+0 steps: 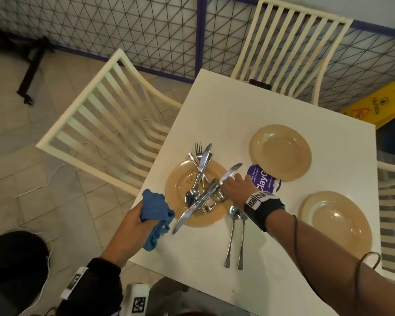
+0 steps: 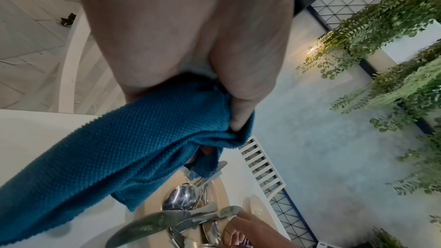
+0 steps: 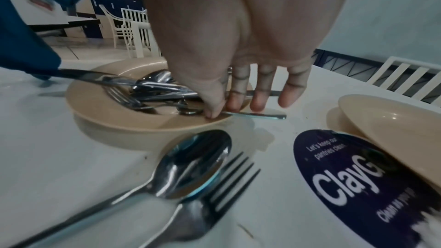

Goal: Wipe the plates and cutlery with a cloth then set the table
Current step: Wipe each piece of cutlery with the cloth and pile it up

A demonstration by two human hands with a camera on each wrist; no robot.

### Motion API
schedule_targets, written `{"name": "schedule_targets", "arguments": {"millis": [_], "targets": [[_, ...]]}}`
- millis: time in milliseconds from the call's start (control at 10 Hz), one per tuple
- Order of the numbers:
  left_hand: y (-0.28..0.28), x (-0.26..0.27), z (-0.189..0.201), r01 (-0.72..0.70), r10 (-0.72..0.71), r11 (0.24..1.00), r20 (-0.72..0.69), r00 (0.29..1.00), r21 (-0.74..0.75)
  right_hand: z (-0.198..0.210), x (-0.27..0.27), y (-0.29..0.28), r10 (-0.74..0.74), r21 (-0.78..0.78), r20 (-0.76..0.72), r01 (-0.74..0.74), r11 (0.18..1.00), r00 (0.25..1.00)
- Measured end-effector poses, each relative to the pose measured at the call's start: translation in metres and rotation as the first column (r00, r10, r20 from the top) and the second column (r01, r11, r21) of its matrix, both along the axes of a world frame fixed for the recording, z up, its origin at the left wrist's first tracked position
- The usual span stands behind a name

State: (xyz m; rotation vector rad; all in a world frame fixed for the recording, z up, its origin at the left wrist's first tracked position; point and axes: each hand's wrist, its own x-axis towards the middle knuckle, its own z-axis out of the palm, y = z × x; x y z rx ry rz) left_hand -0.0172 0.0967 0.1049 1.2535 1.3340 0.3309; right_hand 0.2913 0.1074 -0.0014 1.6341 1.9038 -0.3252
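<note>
Right hand (image 1: 232, 188) is pinching a table knife (image 1: 224, 177) out of the cutlery heap on the tan plate (image 1: 180, 179) at the white counter (image 1: 214, 119)'s edge.

Left hand (image 1: 132, 222) is clutching the blue cloth (image 1: 156, 210) just beside. Risk: the lifting knife is crossing other pieces and could drag them off or tip the plate; a spoon (image 1: 232, 233) and fork (image 1: 242, 240) are lying nearby.

Head camera looks steeply down on the table (image 1: 214, 115). Both wrist cameras look along the palms, close. All three views share the cutlery plate (image 1: 180, 179) (image 2: 152, 208) (image 3: 100, 108).
</note>
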Motion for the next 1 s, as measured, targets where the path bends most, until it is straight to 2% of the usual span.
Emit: {"name": "schedule_targets", "arguments": {"millis": [200, 300, 400, 500, 600, 700, 800, 900, 1000], "targets": [[-0.018, 0.016, 0.0, -0.001, 0.001, 1.0, 0.012, 1.0, -0.014, 0.012, 0.018, -0.026, -0.197, -0.115, -0.105, 0.185, 0.976, 0.975], [-0.029, 0.026, 0.001, -0.032, 0.034, 0.998, 0.042, 0.999, -0.062, 0.024, 0.032, -0.043, -0.351, -0.146, -0.235, 0.324, 0.935, 0.906], [-0.036, 0.046, 0.005, -0.064, 0.082, 0.989, 0.13, 0.988, -0.134, 0.038, 0.043, -0.065, -0.448, -0.101, -0.353, 0.443, 0.891, 0.821], [-0.042, 0.069, 0.004, -0.08, 0.102, 0.982, 0.127, 0.987, -0.169, 0.05, 0.054, -0.085, -0.58, -0.111, -0.539, 0.63, 0.768, 0.611], [-0.048, 0.091, 0.005, -0.078, 0.101, 0.986, 0.153, 0.983, -0.148, 0.073, 0.052, -0.104, -0.611, -0.268, -0.773, 0.784, 0.56, 0.172], [-0.054, 0.133, 0.011, -0.109, 0.16, 0.973, 0.252, 0.955, -0.205, 0.097, 0.039, -0.121, -0.539, -0.517, -0.805, 0.736, 0.437, -0.246], [-0.065, 0.178, 0.017, -0.127, 0.22, 0.951, 0.326, 0.919, -0.283, 0.119, 0.026, -0.136, -0.48, -0.511, -0.832, 0.722, 0.466, -0.279], [-0.078, 0.204, 0.024, -0.101, 0.179, 0.964, 0.313, 0.933, -0.248, 0.13, 0.013, -0.143, -0.47, -0.458, -0.854, 0.751, 0.475, -0.224], [-0.083, 0.226, 0.038, -0.11, 0.174, 0.975, 0.356, 0.918, -0.194, 0.132, 0.012, -0.15, -0.443, -0.278, -0.896, 0.829, 0.485, -0.041]]}}
